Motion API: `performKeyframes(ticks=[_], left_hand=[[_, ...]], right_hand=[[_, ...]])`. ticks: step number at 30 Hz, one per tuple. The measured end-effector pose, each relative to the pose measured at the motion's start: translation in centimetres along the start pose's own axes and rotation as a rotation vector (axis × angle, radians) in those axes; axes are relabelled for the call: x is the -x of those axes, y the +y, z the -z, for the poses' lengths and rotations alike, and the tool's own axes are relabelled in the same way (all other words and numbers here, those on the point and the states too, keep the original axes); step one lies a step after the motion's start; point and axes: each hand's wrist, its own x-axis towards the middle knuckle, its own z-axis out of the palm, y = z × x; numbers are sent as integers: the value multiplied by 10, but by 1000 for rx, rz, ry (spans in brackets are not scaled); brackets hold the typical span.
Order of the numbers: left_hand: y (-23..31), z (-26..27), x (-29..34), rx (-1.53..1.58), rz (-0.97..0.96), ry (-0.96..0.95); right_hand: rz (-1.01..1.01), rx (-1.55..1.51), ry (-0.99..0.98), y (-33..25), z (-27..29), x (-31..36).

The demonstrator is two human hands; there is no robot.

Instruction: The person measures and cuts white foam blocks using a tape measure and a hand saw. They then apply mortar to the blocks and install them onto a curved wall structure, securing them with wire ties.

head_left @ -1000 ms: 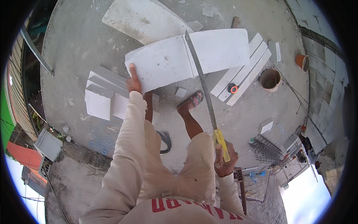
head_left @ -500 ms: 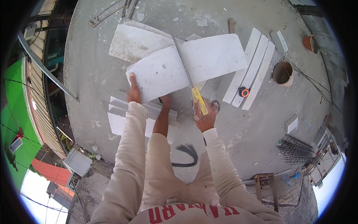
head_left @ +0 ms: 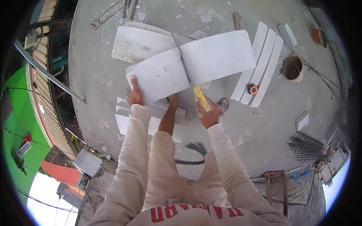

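Observation:
My right hand (head_left: 209,114) is wrapped round the yellow handle of a hand saw (head_left: 202,99). Its long thin blade runs up and away between two parts of a white lightweight block, the left part (head_left: 160,77) and the longer right part (head_left: 222,54). A dark gap shows along the blade, widening toward me. My left hand (head_left: 135,94) grips the left part's near-left corner, thumb on top, fingers hidden below. Another white block (head_left: 141,44) lies crosswise underneath. My foot stands close to the near edge of the left part.
Several white blocks stand at right (head_left: 260,67), with an orange-black tape measure (head_left: 252,89) on them. More blocks (head_left: 126,122) lie near my left leg. A bucket (head_left: 292,69), dark wire bundle (head_left: 196,150), hammer-like tool (head_left: 236,20) and metal rods (head_left: 107,17) lie around.
The gap between the two block parts has widened, the left part tilting away from the right one. The saw blade has shifted slightly in the gap. My view has swung a little.

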Motion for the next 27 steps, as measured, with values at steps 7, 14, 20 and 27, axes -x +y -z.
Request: performKeyframes(ticks=[7,14,20,27], left_hand=[[-20,18,-50,2,-29,-126],[49,32,-113,-237,-298,-197],[42,20,-135,-480,-451,-131],[109,-15,-84,-549,-649,-136]], right_hand=[[347,166,288,-29,16,49],[333,194,472,-17,53,46],[138,72,564,-15,61,85],[31,7,726,-6,74,128]])
